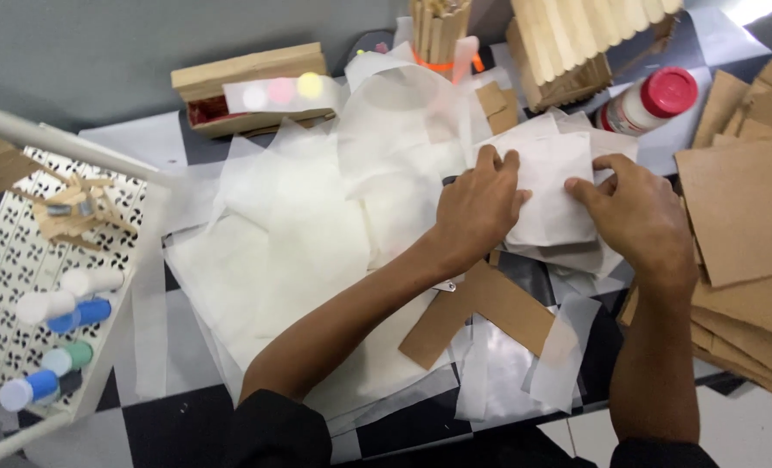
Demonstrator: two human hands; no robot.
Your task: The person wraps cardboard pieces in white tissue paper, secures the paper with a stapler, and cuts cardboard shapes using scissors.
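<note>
Both my hands rest on a small white paper sheet (552, 192) lying on a heap of translucent white paper (308, 234). My left hand (477, 211) lies flat on the sheet's left edge with fingers pressed down. My right hand (637, 217) pinches the sheet's right edge between thumb and fingers. Below the hands lies an L-shaped brown cardboard piece (481, 312), partly under my left forearm.
A stack of brown cardboard sheets (746, 225) fills the right side. A bottle with a red cap (655, 100) and wooden stick constructions (568, 43) stand at the back. A white tray (22, 260) at left holds small paint bottles (78, 316). A wooden box (247, 82) sits behind.
</note>
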